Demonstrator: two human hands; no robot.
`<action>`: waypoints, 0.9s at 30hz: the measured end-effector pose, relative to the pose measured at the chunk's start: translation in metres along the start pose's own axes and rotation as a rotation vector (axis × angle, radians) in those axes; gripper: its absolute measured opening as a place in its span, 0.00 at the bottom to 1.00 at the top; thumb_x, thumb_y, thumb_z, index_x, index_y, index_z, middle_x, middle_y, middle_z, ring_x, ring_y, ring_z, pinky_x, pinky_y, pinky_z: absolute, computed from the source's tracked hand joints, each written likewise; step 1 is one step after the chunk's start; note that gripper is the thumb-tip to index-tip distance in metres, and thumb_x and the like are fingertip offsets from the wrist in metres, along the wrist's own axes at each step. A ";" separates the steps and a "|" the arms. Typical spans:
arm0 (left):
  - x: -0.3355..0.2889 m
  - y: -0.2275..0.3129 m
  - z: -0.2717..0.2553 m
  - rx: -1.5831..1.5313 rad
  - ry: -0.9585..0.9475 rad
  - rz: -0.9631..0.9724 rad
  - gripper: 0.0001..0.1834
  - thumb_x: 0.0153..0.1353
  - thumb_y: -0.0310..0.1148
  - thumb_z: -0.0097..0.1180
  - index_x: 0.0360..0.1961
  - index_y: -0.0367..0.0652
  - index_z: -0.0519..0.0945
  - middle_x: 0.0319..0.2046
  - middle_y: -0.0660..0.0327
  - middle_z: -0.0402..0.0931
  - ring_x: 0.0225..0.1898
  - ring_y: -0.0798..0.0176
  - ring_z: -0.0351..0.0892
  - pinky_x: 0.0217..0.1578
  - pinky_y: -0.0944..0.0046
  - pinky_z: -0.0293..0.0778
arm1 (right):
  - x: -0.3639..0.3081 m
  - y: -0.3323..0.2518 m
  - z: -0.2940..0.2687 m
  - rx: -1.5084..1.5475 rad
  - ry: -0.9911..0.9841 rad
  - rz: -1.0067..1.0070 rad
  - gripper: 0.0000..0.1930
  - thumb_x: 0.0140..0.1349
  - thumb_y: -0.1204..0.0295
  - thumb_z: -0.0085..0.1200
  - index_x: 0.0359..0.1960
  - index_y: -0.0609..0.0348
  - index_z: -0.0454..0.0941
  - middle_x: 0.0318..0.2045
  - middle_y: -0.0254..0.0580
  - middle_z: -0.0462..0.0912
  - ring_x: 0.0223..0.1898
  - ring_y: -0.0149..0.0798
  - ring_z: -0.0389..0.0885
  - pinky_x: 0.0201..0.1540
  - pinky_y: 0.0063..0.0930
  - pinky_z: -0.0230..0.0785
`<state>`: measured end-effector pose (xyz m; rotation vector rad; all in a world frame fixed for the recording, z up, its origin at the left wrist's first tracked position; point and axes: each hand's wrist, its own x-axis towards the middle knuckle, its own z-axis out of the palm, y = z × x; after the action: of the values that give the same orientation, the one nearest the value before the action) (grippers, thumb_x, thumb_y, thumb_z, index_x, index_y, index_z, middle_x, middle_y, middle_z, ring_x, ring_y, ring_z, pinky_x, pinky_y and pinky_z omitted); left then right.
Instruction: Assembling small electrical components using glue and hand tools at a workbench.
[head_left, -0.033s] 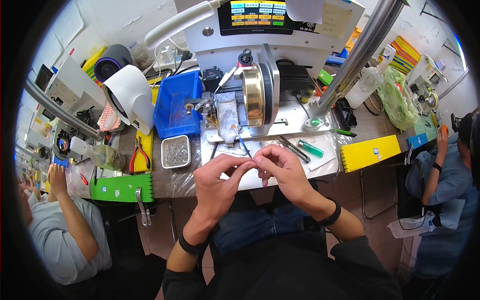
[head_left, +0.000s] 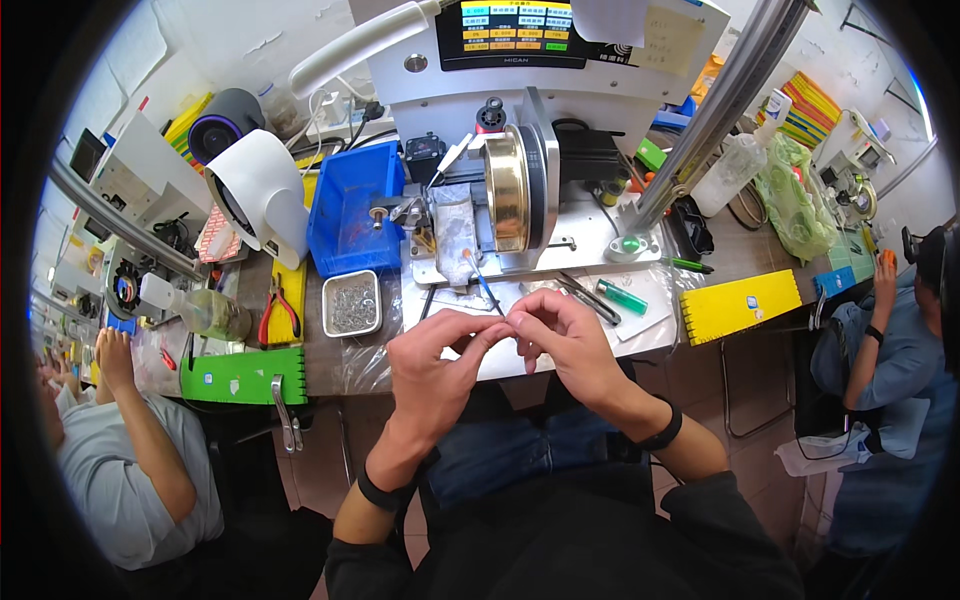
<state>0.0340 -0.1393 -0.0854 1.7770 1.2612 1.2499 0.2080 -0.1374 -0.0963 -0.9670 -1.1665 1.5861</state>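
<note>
Both my hands meet in front of the bench edge, fingertips touching. My left hand [head_left: 437,362] is closed in a pinch of thumb and forefinger. Facing it, my right hand [head_left: 567,343] pinches the same way, its other fingers curled. Whatever sits between the fingertips is too small or hidden to name. A thin blue stick with a pale tip [head_left: 487,288] runs down toward the fingertips; I cannot tell whether it is held. Just beyond stands a machine with a brass-coloured wheel [head_left: 507,193] beside a grey, stained block [head_left: 455,225].
Left of my hands are a white dish of small metal pieces [head_left: 352,304], a blue bin [head_left: 355,210] and red-handled pliers [head_left: 274,312]. A green lighter [head_left: 621,297] lies to the right by dark tools. A slanted metal post [head_left: 715,115] rises at right. Co-workers sit either side.
</note>
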 end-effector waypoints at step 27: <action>0.112 -0.010 -0.031 0.830 0.272 0.424 0.05 0.54 0.28 0.61 0.24 0.40 0.83 0.45 0.63 0.80 0.29 0.58 0.83 0.29 0.61 0.77 | 0.003 -0.034 0.032 0.123 -0.051 0.076 0.07 0.71 0.70 0.51 0.39 0.60 0.71 0.25 0.30 0.72 0.22 0.20 0.68 0.22 0.16 0.62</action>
<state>0.0123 -0.0324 -0.0445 2.6308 1.7954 1.3228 0.1850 -0.1382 -0.0554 -0.9045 -1.0640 1.7315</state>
